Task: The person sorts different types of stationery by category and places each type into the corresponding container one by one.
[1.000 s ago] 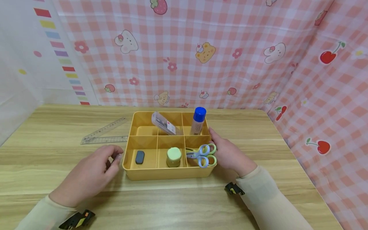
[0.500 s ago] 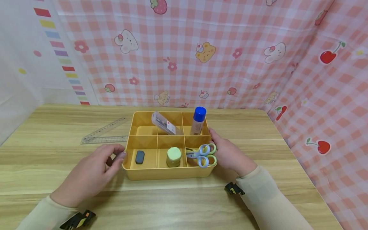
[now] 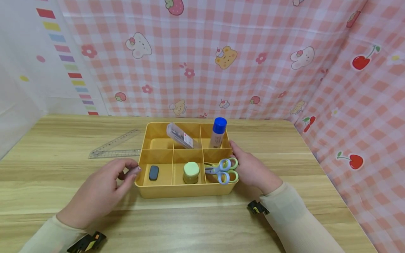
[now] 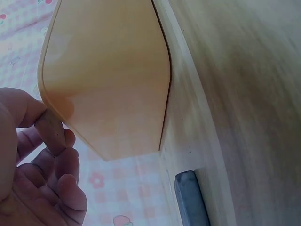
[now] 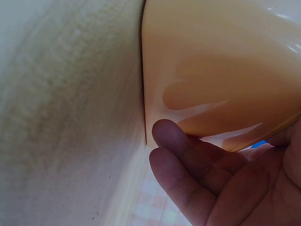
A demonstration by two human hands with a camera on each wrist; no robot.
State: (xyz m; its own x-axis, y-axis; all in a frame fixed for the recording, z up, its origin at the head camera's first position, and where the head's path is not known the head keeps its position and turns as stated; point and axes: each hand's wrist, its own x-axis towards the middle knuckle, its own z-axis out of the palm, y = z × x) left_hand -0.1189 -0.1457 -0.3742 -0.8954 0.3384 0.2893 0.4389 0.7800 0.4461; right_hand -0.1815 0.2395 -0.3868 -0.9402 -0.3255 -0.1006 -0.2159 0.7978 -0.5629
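Observation:
A yellow box (image 3: 188, 190) with several compartments stands on the wooden table. My left hand (image 3: 98, 191) is at its left rim, fingers loosely bent; in the left wrist view fingertips (image 4: 69, 136) show right at the rim, and whether anything is between them I cannot tell. Against the right outer wall rests my right hand (image 3: 253, 172), its fingers (image 5: 171, 136) fairly straight. Inside are a dark grey eraser (image 3: 153, 173), a green-topped small container (image 3: 191, 172), scissors (image 3: 223, 171) with blue and green handles, a blue-capped glue stick (image 3: 218, 133) and a slanting translucent case (image 3: 180, 135).
Two clear ruler strips (image 3: 114, 153), meeting at one end, lie on the table (image 3: 196, 225) left of the box. In the left wrist view a dark grey block (image 4: 192, 197) lies beside it. A pink checked curtain (image 3: 190, 91) hangs behind and to the right.
My left hand has moved slightly right, its fingertips coming to overlap the box's left rim. The right hand, the box and its contents have stayed put.

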